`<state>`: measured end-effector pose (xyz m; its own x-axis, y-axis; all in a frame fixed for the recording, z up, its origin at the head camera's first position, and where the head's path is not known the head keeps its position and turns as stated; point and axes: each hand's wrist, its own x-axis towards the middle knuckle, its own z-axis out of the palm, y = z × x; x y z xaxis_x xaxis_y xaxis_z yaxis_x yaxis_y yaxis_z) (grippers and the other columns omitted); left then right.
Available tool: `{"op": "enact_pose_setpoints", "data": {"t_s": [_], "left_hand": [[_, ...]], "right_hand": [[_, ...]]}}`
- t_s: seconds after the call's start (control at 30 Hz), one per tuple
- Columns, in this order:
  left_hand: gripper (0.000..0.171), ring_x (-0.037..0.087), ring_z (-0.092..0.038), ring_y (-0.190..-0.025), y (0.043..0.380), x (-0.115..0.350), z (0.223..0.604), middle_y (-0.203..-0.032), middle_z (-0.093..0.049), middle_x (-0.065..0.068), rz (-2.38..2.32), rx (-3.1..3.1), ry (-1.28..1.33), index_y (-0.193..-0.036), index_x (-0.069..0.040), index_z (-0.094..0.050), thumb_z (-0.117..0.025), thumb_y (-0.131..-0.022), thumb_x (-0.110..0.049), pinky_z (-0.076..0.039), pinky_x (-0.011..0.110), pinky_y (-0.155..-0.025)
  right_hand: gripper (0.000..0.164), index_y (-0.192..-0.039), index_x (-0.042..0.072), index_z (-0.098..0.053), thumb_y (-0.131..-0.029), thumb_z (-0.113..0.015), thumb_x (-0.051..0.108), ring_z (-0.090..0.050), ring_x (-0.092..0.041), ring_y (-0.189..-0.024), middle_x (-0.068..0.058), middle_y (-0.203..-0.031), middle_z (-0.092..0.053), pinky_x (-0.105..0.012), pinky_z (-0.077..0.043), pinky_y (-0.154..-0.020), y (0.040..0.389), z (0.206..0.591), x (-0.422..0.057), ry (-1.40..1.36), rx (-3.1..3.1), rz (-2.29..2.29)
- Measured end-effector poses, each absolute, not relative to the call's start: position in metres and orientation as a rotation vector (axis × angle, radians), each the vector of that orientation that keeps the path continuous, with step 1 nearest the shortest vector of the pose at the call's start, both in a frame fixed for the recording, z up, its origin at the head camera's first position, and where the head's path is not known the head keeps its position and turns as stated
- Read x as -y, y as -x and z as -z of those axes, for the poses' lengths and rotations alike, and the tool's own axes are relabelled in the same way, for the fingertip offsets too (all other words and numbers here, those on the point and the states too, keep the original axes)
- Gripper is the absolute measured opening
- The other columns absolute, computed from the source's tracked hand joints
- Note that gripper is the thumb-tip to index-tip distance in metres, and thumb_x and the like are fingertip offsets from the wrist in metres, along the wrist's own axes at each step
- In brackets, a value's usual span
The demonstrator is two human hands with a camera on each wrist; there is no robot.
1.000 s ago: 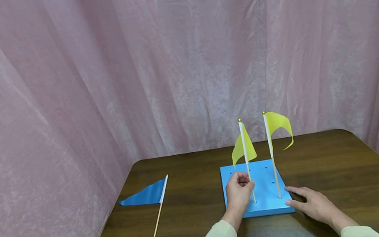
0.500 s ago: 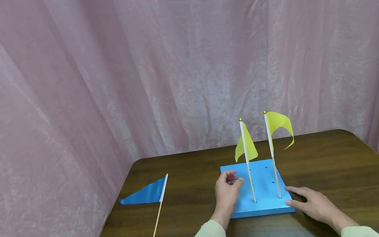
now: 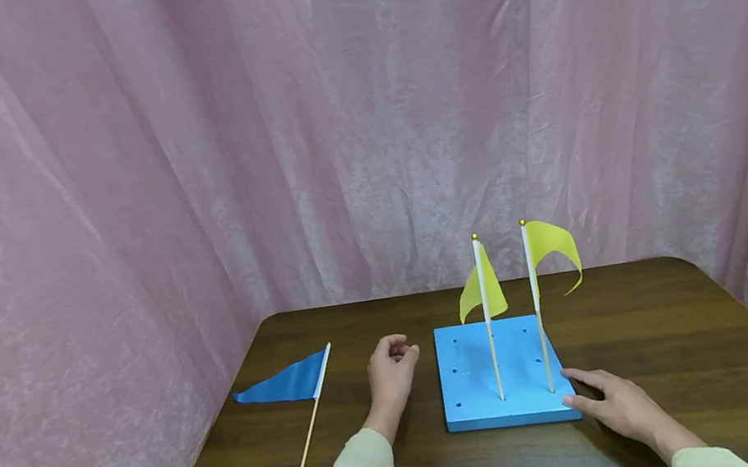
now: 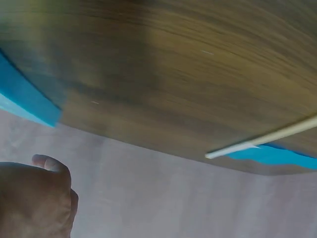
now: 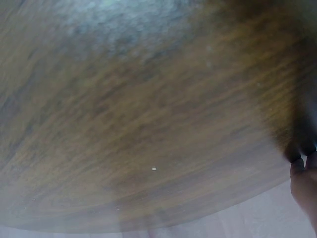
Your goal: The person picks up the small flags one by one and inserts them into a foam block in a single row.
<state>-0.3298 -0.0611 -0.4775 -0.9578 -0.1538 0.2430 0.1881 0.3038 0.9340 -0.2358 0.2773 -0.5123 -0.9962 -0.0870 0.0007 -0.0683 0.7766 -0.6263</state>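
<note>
Surface point(image 3: 620, 307): carrying everything.
Blue board point(image 3: 479, 386): sitting right of the surface's middle.
Blue flag point(image 3: 291, 382): lying near the surface's left edge.
Left yellow flag point(image 3: 494, 287): standing midway along the board's near edge.
Right yellow flag point(image 3: 546, 236): standing near that edge's right corner.
Right hand point(image 3: 622, 403): resting spread fingers against the board's right edge, gripping nothing.
Left hand point(image 3: 390, 377): hovering between board and blue flag, loosely curled, holding nothing.
Risk: a right-hand push could be sliding the board (yellow flags swaying too).

Yellow flags point(image 3: 494, 291) point(image 3: 546, 236) on the board point(image 3: 475, 382) obstruct its middle and right; its left is passable.
</note>
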Motion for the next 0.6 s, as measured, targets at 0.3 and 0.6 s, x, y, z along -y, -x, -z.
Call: {"op": "enact_pose_setpoints", "data": {"t_s": [0.3, 0.6], "left_hand": [[0.025, 0.023, -0.062, -0.086, 0.342, 0.121, 0.48, -0.092, -0.066, 0.008, 1.507, 2.275, -0.153, -0.109, -0.001, -0.067, -0.074, -0.089, -0.014, -0.05, 0.036, -0.074], [0.029, 0.03, -0.063, -0.091, 0.343, 0.171, 0.486, -0.099, -0.067, 0.016, 1.401, 2.31, -0.265, -0.114, 0.002, -0.065, -0.072, -0.091, -0.014, -0.051, 0.042, -0.077]], "right_hand": [[0.071, -0.144, 0.01, -0.052, -0.092, -0.062, 0.056, -0.042, -0.051, -0.13, -0.026, -0.142, -0.049, -0.066, -0.038, -0.096, 0.236, 0.513, -0.278, 0.113, -2.929, 1.037], [0.07, -0.144, 0.011, -0.053, -0.092, -0.062, 0.056, -0.042, -0.051, -0.13, -0.026, -0.142, -0.049, -0.066, -0.038, -0.096, 0.236, 0.513, -0.278, 0.115, -2.918, 1.05]]}}
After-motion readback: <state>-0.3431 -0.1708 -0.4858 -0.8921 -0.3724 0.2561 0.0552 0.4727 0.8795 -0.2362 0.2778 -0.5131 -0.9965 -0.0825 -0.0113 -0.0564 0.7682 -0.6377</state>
